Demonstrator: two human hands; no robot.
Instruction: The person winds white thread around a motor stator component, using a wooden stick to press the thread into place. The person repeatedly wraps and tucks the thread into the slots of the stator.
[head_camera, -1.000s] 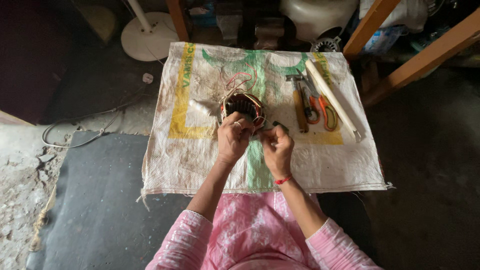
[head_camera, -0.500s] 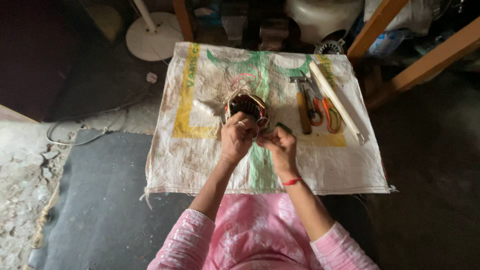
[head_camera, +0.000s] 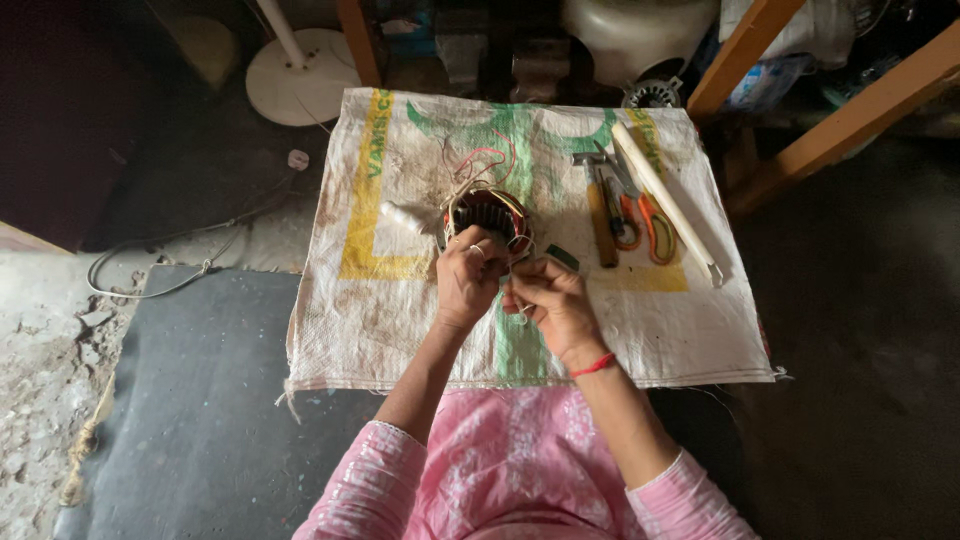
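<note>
both hands (head_camera: 505, 285) on motor stator (head_camera: 487, 213); scissors (head_camera: 640, 210), white rod (head_camera: 665, 200) beside.

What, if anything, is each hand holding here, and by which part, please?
The left hand grips the round motor winding by its near rim; the right hand pinches a thin thread beside it.

A small repair workshop, worked on the floor. A woven sack (head_camera: 400, 330) serves as worktop, with a hammer (head_camera: 597, 205) and scissors (head_camera: 645, 215) at two o'clock. A fan base (head_camera: 295, 75) stands at eleven o'clock, loose cable (head_camera: 160, 260) at nine.
</note>
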